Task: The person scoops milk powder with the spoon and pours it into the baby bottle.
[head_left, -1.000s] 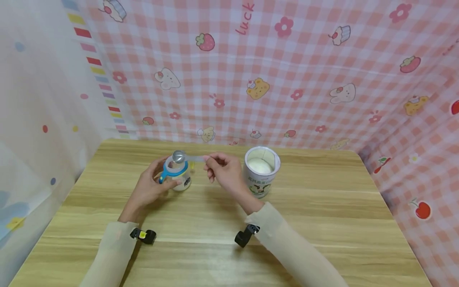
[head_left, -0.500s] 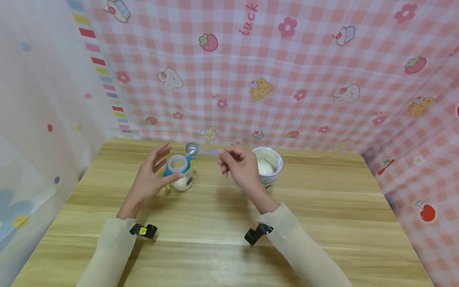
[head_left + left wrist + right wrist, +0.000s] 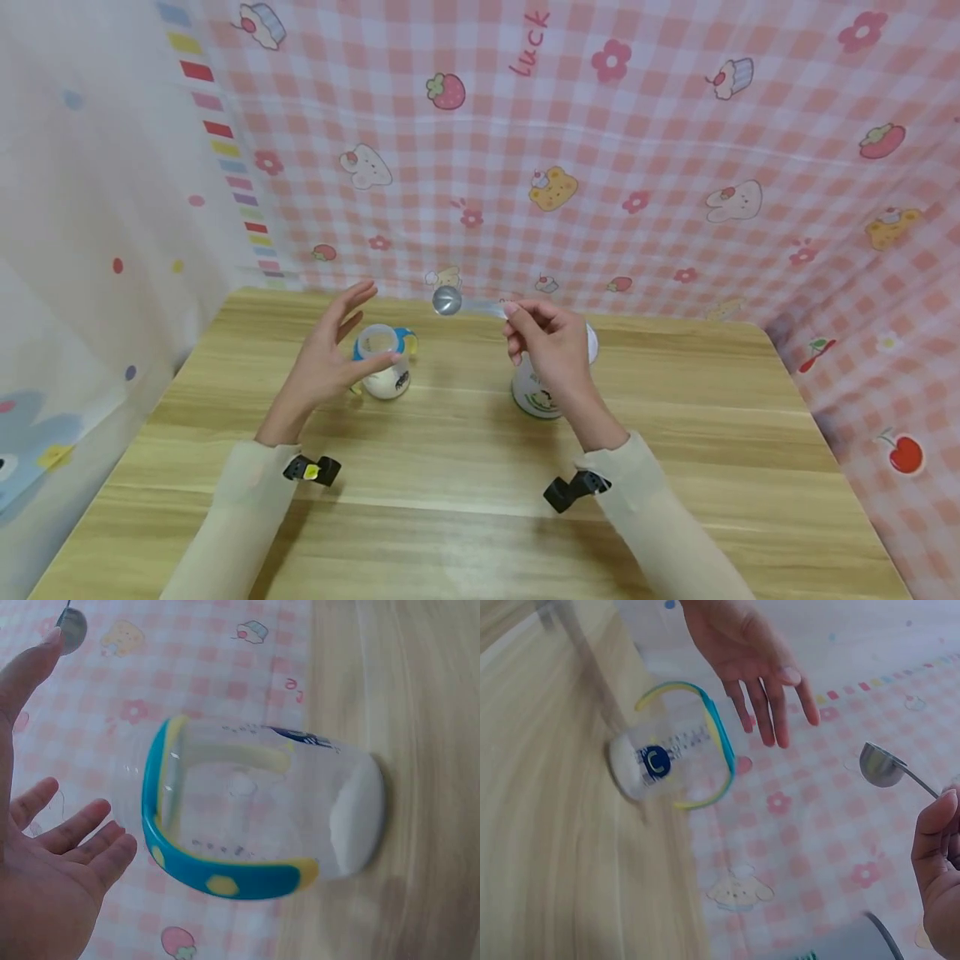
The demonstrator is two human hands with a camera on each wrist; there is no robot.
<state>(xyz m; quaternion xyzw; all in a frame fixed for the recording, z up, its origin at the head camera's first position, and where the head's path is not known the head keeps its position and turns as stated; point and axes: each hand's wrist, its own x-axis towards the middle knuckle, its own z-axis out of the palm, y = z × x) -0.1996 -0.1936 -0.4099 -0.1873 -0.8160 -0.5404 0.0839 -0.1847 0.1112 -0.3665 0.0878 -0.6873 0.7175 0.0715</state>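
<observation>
A clear baby bottle [image 3: 390, 383] with a blue and yellow double handle [image 3: 225, 881] stands lidless on the table. White powder [image 3: 361, 817] lies in its bottom. My left hand [image 3: 318, 367] is spread beside the bottle, thumb and fingers apart, holding nothing. Between thumb and fingers, my right hand [image 3: 555, 346] pinches the thin handle of a measuring spoon [image 3: 447, 301]. The spoon's round metal bowl hangs in the air, right of the bottle and above table height. Behind the right hand stands a white milk powder tin [image 3: 531, 393], its opening mostly hidden.
The wooden table [image 3: 450, 517] ends at the back against a pink checked cloth [image 3: 480, 150] with cartoon prints. A pale cloth [image 3: 97, 208] hangs on the left. Each wrist wears a small black camera.
My left hand has let go of the bottle and spread its fingers. The right hand has carried the spoon from over the bottle's mouth rightward and up, now in front of the tin.
</observation>
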